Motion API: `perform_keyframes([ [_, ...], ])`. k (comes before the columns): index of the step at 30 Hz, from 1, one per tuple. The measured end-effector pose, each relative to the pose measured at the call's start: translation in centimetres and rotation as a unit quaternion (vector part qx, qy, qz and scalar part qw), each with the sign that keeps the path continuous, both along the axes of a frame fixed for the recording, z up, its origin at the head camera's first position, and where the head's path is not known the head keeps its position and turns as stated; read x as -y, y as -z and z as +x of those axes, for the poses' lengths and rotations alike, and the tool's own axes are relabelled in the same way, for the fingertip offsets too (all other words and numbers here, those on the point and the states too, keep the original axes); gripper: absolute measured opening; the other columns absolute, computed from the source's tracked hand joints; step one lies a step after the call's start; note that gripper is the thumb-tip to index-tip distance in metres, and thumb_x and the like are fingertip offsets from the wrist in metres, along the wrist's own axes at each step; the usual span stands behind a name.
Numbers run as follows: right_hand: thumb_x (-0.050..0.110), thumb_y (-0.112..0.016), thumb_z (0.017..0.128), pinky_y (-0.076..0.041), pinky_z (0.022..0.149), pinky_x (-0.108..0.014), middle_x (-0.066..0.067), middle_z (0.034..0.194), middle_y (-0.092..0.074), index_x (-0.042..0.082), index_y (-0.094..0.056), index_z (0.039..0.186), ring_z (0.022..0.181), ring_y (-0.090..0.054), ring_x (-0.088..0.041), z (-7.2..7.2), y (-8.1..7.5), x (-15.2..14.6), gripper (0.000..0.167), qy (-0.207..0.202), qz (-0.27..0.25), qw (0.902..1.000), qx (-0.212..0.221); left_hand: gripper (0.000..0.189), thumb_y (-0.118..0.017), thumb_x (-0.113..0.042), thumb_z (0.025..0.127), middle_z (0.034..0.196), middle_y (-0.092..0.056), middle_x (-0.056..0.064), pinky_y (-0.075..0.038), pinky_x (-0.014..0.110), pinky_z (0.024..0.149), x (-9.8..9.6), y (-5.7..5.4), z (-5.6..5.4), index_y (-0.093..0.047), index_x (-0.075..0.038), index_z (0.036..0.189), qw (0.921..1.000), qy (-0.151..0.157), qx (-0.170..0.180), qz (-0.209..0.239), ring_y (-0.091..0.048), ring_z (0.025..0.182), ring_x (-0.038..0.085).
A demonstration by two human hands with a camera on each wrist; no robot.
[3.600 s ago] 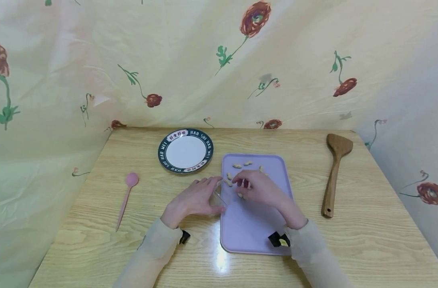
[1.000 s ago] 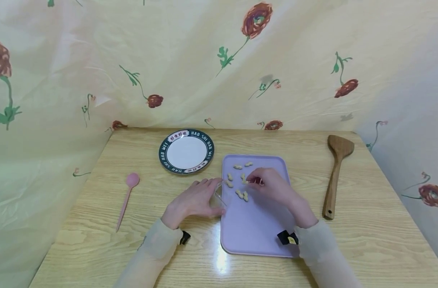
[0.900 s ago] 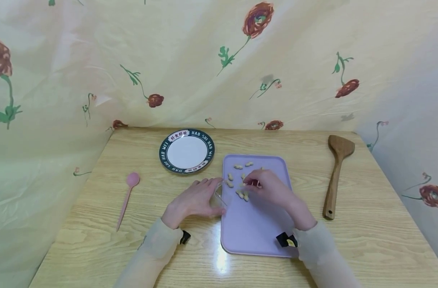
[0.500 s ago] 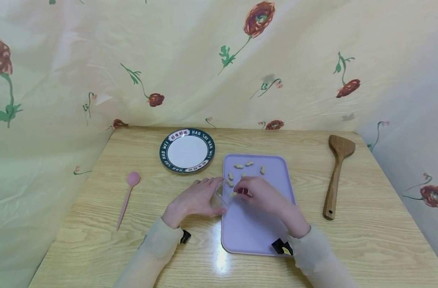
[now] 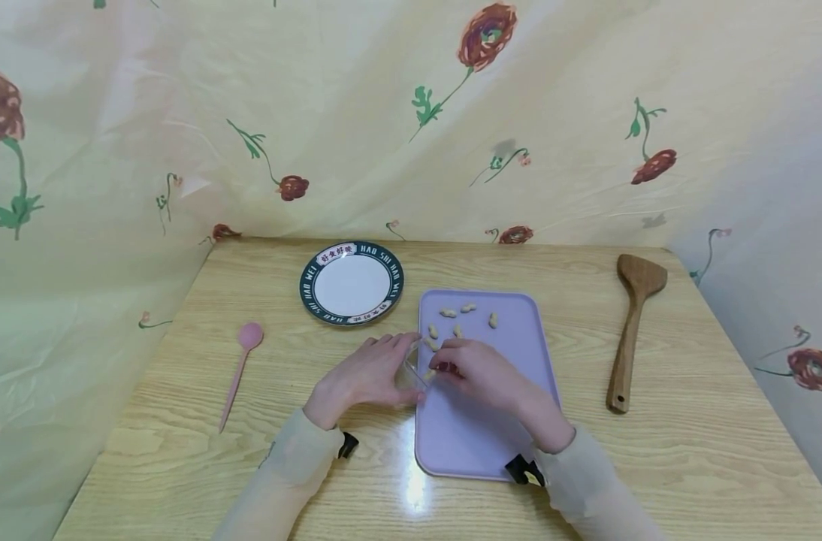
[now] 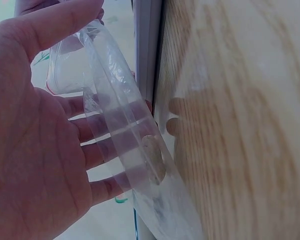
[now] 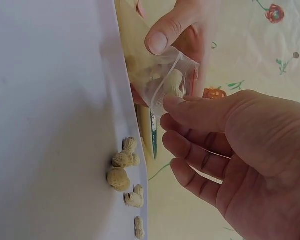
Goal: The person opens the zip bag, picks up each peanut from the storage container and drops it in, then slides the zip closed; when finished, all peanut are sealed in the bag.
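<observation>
At the left edge of the lilac tray [image 5: 475, 443], my left hand [image 5: 367, 372] holds a clear zip bag [image 6: 122, 110] with its mouth spread between thumb and fingers. One peanut [image 6: 153, 160] shows through the plastic, low in the bag. My right hand [image 5: 488, 376] pinches another peanut [image 7: 174, 82] between thumb and forefinger, right at the bag's mouth in the right wrist view. Several loose peanuts [image 5: 493, 320] lie on the far half of the tray, and the right hand covers part of the tray in the head view.
A white plate [image 5: 352, 285] with a dark lettered rim stands behind the left hand. A pink spoon [image 5: 250, 336] lies at the left of the wooden table [image 5: 181, 481], and a wooden spatula [image 5: 629, 330] at the right. A flowered cloth [image 5: 357, 113] hangs behind.
My right hand has moved left from over the tray, carrying a peanut to the bag's mouth. The left hand and bag have stayed in place.
</observation>
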State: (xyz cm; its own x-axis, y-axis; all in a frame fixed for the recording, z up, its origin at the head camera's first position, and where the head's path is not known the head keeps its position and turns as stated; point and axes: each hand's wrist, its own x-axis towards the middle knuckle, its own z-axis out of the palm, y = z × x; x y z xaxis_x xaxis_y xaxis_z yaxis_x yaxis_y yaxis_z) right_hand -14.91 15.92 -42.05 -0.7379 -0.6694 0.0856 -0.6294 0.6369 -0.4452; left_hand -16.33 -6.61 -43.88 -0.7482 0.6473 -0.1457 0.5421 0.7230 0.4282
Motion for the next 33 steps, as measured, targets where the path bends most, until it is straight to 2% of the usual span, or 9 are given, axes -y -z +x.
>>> perform_keyframes([
  [8, 0.000, -0.073, 0.087, -0.054, 0.073, -0.027, 0.001, 0.092, -0.067, 0.005, -0.075, 0.102, 0.080, -0.060, -0.009, 0.02, 0.10, 0.07, 0.016, 0.009, 0.000, 0.9999, 0.009, 0.094, -0.070, -0.058, 0.085, 0.151, -0.045, 0.007, -0.034, 0.050, 0.111, -0.03, 0.14, -0.04, -0.030, -0.011, 0.155, 1.0000, 0.001, -0.001, -0.002, -0.044, 0.135, 0.025],
  [33, 0.004, -0.074, 0.088, -0.053, 0.071, -0.027, 0.001, 0.092, -0.069, 0.005, -0.074, 0.106, 0.079, -0.060, -0.009, -0.12, 0.16, -0.35, 0.018, 0.028, -0.010, 0.9992, 0.026, 0.094, -0.068, -0.060, 0.084, 0.150, -0.046, 0.007, -0.035, 0.050, 0.110, 0.16, 0.28, -0.11, -0.030, -0.011, 0.155, 1.0000, -0.001, -0.005, -0.005, -0.046, 0.134, 0.026],
])
